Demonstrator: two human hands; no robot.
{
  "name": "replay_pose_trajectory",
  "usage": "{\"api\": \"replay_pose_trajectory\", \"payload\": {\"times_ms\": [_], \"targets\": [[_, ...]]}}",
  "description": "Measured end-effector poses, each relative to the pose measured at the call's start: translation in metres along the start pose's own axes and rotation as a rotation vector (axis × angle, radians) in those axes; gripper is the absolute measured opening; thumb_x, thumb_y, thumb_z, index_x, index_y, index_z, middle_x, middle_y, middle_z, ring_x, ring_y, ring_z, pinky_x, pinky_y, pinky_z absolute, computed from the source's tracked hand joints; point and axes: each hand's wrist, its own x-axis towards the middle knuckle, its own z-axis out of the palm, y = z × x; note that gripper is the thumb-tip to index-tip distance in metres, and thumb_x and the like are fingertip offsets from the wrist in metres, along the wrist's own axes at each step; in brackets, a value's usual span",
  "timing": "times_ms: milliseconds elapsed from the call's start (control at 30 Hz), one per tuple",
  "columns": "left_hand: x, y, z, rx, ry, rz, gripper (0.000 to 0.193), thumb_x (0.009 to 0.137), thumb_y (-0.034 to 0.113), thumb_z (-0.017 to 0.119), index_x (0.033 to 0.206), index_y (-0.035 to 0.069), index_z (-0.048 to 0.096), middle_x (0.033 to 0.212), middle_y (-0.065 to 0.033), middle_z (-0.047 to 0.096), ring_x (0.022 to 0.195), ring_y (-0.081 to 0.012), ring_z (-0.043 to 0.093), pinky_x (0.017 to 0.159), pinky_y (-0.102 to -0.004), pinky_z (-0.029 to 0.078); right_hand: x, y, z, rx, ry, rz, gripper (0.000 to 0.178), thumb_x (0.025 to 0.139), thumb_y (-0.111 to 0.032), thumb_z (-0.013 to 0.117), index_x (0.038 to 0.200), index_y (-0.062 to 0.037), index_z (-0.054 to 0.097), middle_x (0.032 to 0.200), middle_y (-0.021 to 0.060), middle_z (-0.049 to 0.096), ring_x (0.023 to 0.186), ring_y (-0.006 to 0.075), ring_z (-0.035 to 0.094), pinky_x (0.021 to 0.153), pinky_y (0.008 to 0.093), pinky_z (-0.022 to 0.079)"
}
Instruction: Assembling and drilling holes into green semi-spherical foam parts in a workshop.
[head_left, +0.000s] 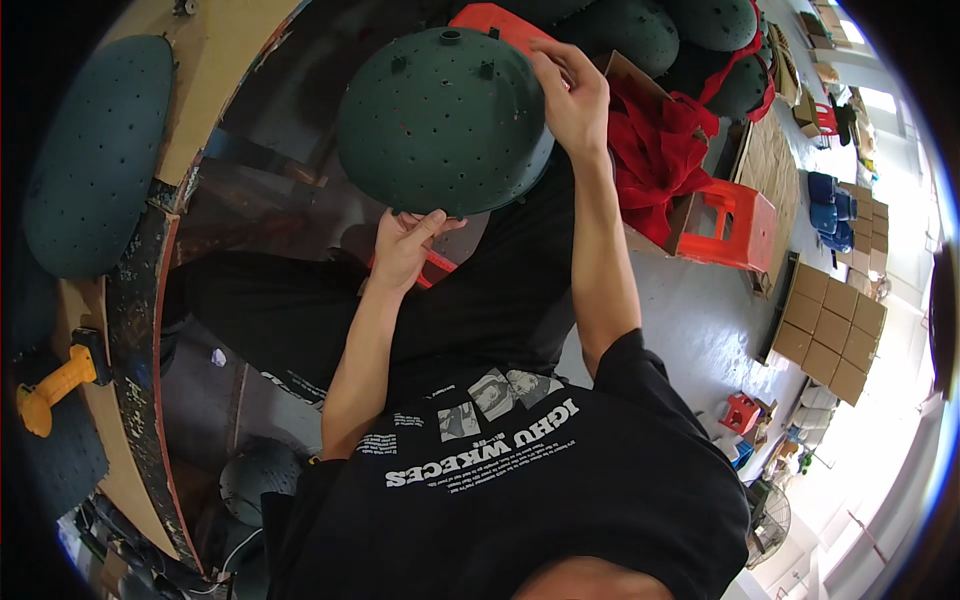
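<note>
Left of both hands, a long workbench with a worn, curved edge runs from the top of the view down past the left elbow. Far to the right of the right forearm rises a block of stacked cardboard cartons. Beyond the right hand, a pile of dark green domes fills the top of the view, with red cloth bunched in a cardboard box just right of the wrist.

Between the two hands, above the dark-clad legs, is a green dome dotted with small holes and bearing short stubs; it blocks the view of what lies behind it, including part of a red object at its upper edge. A similar dome lies on the bench, well left of the hands. To the right of the right forearm, a red stool stands against the box, and a fan stands far behind the right elbow.

Left of the left forearm, a yellow drill lies on the bench side. The hands are apart: the left hand pinches the dome's lower rim, its fingers partly hidden, while the right hand bends its fingers at the right edge; whether they grip it I cannot tell. Left of the left forearm, a small white scrap lies low down.
</note>
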Motion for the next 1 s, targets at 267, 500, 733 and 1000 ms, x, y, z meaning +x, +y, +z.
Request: {"api": "replay_pose_trajectory", "payload": {"times_ms": [267,500,733,1000], "targets": [[-0.018,-0.018,0.036,-0.234,0.507,0.049,0.012,0.098,0.004,0.058,0.109,0.006,0.055,0.101,-0.0042,0.064,0.092,-0.0142,0.064,0.094,-0.0385,0.057,0.030,-0.026,0.034,-0.174,-0.405,-0.264,0.025,0.088,-0.028,0.070,0.101,-0.0084,0.075,0.118,0.0082,0.071,0.118,0.0273,0.061,0.098,0.0375,0.049],[-0.028,0.012,0.054,-0.382,0.539,-0.050,0.036,0.102,0.022,0.055,0.130,0.000,0.047,0.132,-0.0133,0.051,0.129,-0.0249,0.046,0.119,-0.0467,0.031,0.010,-0.026,0.036,-0.220,-0.380,-0.273,0.020,0.092,-0.022,0.068,0.104,-0.0067,0.074,0.123,0.0098,0.069,0.128,0.0300,0.055,0.108,0.0392,0.041],[-0.012,0.028,0.053,-0.182,0.702,-0.169,0.072,0.091,0.044,0.070,0.142,0.004,0.040,0.143,-0.0144,0.041,0.137,-0.0282,0.036,0.117,-0.0513,0.026,0.024,-0.005,0.041,-0.161,-0.284,-0.179,0.028,0.091,-0.027,0.066,0.107,-0.0047,0.072,0.115,0.0129,0.070,0.113,0.0282,0.064,0.097,0.0368,0.047],[0.016,0.024,0.015,-0.107,0.862,-0.365,0.100,0.081,0.053,0.078,0.152,0.005,0.025,0.150,-0.0177,0.031,0.138,-0.0371,0.032,0.112,-0.0600,0.031,0.040,0.071,0.051,-0.117,-0.472,0.254,0.051,0.092,-0.044,0.064,0.125,-0.0051,0.066,0.123,0.0176,0.067,0.117,0.0284,0.063,0.100,0.0364,0.047]]}}
